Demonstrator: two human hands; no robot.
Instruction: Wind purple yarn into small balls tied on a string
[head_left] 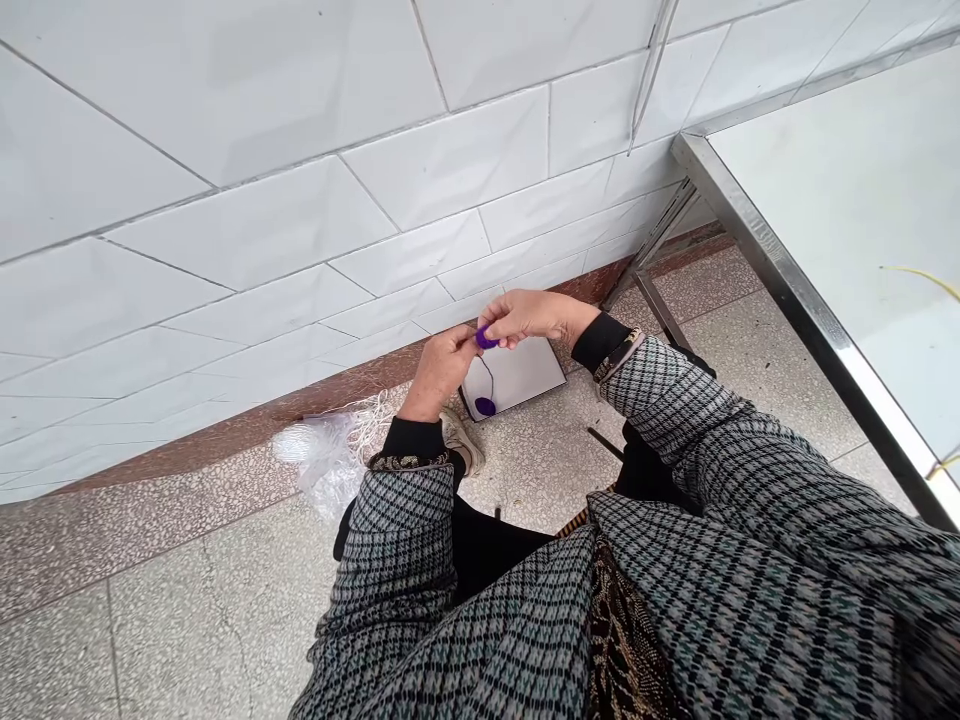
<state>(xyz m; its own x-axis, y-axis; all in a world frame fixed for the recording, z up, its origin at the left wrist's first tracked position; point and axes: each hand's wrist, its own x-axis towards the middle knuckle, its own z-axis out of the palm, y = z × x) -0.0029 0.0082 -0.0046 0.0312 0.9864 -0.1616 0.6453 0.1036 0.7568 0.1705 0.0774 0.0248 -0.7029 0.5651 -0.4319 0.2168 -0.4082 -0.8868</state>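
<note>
Between the fingertips of both hands is a small purple piece [487,337] that looks like yarn work. My left hand [441,370] pinches its left edge, and my right hand [517,318] grips it from the right and above. A dark strand of yarn [489,372] runs down from it to a small purple yarn ball [485,407]. That ball rests at the near left corner of a shallow white box or board [529,375] on the floor. Any hook or needle in the fingers is too small to make out.
A clear plastic bag [330,470] with white cord [367,425] lies on the floor at left. A shoe [463,445] stands beside the white box. White tiled wall [285,220] rises ahead. At right is a metal-edged table [795,270] with a yellow strand [922,275].
</note>
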